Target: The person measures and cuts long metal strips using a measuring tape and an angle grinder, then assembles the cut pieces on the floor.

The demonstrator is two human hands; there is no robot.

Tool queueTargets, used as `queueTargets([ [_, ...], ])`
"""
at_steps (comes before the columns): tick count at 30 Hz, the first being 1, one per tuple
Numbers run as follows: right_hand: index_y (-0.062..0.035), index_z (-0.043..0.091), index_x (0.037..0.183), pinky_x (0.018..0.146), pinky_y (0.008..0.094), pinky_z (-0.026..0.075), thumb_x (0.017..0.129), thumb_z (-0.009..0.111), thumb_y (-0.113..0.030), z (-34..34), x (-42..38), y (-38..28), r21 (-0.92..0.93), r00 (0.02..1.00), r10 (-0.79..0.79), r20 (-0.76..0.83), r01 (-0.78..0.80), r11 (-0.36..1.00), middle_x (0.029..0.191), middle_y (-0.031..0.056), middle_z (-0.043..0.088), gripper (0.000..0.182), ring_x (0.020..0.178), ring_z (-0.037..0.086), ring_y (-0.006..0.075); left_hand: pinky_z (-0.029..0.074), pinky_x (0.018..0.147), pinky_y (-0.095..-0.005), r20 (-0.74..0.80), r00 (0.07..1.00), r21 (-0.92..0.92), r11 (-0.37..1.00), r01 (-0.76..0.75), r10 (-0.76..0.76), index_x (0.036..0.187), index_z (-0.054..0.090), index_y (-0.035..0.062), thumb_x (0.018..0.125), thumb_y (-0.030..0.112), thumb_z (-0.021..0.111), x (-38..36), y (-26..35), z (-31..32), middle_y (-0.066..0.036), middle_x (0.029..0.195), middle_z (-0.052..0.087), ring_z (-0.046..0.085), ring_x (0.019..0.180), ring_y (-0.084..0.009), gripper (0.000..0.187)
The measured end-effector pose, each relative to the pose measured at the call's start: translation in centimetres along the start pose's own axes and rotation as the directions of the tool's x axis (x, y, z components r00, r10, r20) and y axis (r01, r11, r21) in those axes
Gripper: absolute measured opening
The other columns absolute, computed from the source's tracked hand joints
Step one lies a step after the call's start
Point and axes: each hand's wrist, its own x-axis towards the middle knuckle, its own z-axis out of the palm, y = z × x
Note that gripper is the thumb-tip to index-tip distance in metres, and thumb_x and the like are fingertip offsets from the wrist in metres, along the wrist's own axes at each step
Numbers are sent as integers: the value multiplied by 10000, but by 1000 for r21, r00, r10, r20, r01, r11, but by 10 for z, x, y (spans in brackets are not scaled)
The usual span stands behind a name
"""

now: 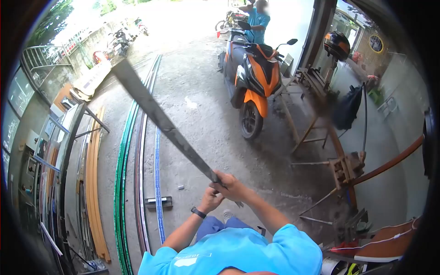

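With the hands as the centre of my clock, I started at the far left, where tan lengths (94, 192) lay on the floor (201, 119) around 9 o'clock, with green lengths (120, 183) and then a blue length (158, 183) nearer in. The relation that mattered to me was the line of the metal strip (161, 117): its long axis ran slantwise from between 10 and 11 o'clock, through the hands, to a short end near 4 o'clock. Nearly all of it reached out ahead and to the left, so I judged that its weight pulled toward that far end. I could not tell whether that end cleared the floor. The left hand (211, 200), with a dark band (198, 212) at its wrist, was curled close against the strip, slightly nearer my body; its fingers were partly hidden and I could not tell whether it gripped. Just beside it, the right hand (233, 187) was clamped around the strip and sat farther forward. Past it, the orange scooter (254, 80) stood between 12 and 1 o'clock, well apart, and a rusty fixture (344, 172) was near 3.
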Motion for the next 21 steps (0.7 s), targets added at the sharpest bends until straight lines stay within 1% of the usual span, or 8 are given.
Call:
queueTargets([
  [4,-28,546,1347,821,405,528,989,663,-175,-35,168,20,-83,997,-26,72,32,996,1023,189,653,404,933,665,322,507,940,-381,-319,890,80,945,-316,325,1265,616,-21,1000,46,539,124,18,-66,-148,1235,683,646,1137,-261,284],
  [6,-19,524,1406,888,394,530,978,682,-175,-44,249,44,-136,985,-167,50,172,976,1140,198,646,483,1026,661,319,513,915,-393,-377,870,92,948,-305,317,1267,608,-26,1019,71,515,196,9,-110,-141,1207,676,647,1096,-261,283],
  [9,-9,500,1456,945,383,528,967,697,-150,-86,366,58,-277,945,-298,-134,252,927,1291,181,589,546,1099,649,299,501,785,-343,-528,820,-62,954,-294,219,1063,602,12,1083,180,480,293,-39,-191,-70,958,612,586,867,-182,208],
  [11,-11,512,1446,935,376,532,967,696,-134,-135,450,51,-123,885,-448,-126,434,892,1310,175,568,527,1085,653,271,473,712,-307,-627,773,-209,935,-287,97,965,564,42,1100,226,483,369,-47,-248,-34,838,546,529,766,-139,242],
  [13,12,519,1429,904,357,544,971,688,-111,-175,515,29,38,783,-604,-149,615,788,1300,183,553,503,1034,663,219,424,638,-290,-623,778,-154,964,-219,77,854,477,89,1102,309,510,431,-54,-316,-9,745,485,473,685,-107,333],
  [14,-51,539,1426,881,377,558,967,691,-105,-198,543,14,63,745,-653,-136,664,745,1265,209,551,487,996,675,250,407,576,-280,-713,683,-118,933,-340,159,796,459,104,1090,368,530,471,-41,-341,1,699,467,464,627,-95,401],
  [15,-60,580,1401,878,373,555,963,693,-94,-214,568,-1,153,705,-680,-202,708,689,1264,194,561,453,1034,659,252,394,552,-276,-721,683,-136,942,-306,118,777,454,109,1087,385,530,505,-56,-370,7,674,453,452,600,-91,422],
  [21,-71,558,1423,890,369,542,979,669,-116,-309,739,44,161,546,-776,-316,836,524,1293,172,549,460,1070,628,240,301,454,-256,-740,673,-153,968,-199,21,664,407,139,1075,478,514,708,-105,-540,36,563,376,377,483,-71,544],
])
